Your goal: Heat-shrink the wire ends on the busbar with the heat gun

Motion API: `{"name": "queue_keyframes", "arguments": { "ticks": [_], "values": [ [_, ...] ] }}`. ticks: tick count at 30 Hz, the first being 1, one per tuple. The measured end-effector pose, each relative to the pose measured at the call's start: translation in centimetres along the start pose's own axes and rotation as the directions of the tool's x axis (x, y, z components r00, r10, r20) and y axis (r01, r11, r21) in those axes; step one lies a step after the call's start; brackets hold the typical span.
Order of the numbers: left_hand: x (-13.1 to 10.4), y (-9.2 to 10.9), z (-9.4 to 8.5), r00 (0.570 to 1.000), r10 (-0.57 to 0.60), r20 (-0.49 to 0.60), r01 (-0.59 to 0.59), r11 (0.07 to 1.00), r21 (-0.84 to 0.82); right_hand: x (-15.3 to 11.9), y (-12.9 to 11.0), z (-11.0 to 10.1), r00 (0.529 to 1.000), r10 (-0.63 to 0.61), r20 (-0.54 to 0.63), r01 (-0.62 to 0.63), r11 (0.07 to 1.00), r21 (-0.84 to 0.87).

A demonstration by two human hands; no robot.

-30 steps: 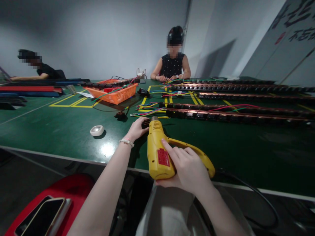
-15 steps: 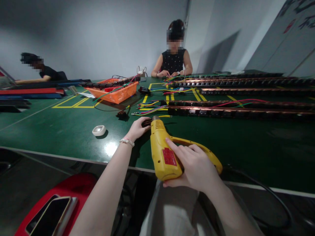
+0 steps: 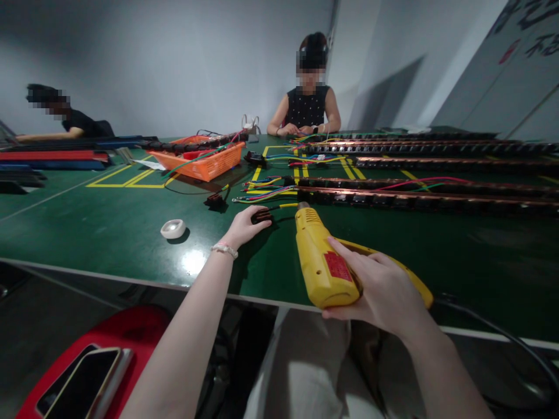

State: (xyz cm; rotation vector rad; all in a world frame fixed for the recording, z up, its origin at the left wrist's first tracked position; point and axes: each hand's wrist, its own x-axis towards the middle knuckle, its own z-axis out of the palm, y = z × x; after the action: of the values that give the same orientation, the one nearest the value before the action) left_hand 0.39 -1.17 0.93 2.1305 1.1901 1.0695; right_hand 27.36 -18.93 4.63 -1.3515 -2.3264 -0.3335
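Note:
My right hand (image 3: 382, 291) is wrapped round a yellow heat gun (image 3: 321, 262) with a red label, its metal nozzle pointing away from me. Between the fingers and thumb of my left hand (image 3: 247, 226) is a small dark block (image 3: 262, 216) on the green table. From that block a dark lead with a yellow sleeve (image 3: 288, 205) runs right, its end close by the nozzle. Another small dark block (image 3: 216, 201) lies to the left, beyond my left hand. A white ring-shaped roll (image 3: 173, 229) sits farther left.
Long dark bars with copper edges (image 3: 393, 199) and coloured wires cross the green table (image 3: 113, 233). An orange basket (image 3: 209, 166) holds wired parts. One person (image 3: 308, 107) sits opposite, another (image 3: 81, 123) at the far left. Two phones (image 3: 85, 381) lie on a red stool (image 3: 140, 326).
The heat gun in my right hand has moved to the right, and its nozzle is now away from the dark block. The yellow sleeve shows more fully. My left hand has barely moved.

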Motion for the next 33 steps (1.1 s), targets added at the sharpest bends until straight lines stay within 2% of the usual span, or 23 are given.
{"name": "queue_keyframes", "arguments": {
  "ticks": [7, 14, 23, 27, 33],
  "values": [
    [0.2, -0.2, 0.2, 1.000, 0.029, -0.013, -0.027, 0.997, 0.079, 0.0, -0.3, -0.6, 0.999, 0.007, -0.035, -0.009, 0.999, -0.048],
    [0.3, -0.5, 0.3, 0.999, 0.047, -0.011, -0.045, 0.989, 0.138, 0.5, -1.3, -0.4, 0.999, 0.038, 0.033, -0.038, 0.999, -0.014],
    [0.4, -0.6, 0.4, 1.000, 0.009, 0.000, -0.009, 0.999, 0.042, 2.3, -5.0, 1.6, 0.999, -0.025, -0.032, 0.024, 0.999, -0.026],
    [0.3, -0.3, 0.2, 1.000, -0.005, -0.002, 0.005, 1.000, 0.007, 2.5, -5.3, 1.8, 0.999, -0.023, -0.022, 0.024, 1.000, 0.006],
    [0.1, -0.4, 0.1, 1.000, 0.000, 0.000, 0.000, 0.999, -0.037, 2.3, -4.4, 1.8, 0.998, -0.054, -0.036, 0.056, 0.997, 0.051]
  ]
}}
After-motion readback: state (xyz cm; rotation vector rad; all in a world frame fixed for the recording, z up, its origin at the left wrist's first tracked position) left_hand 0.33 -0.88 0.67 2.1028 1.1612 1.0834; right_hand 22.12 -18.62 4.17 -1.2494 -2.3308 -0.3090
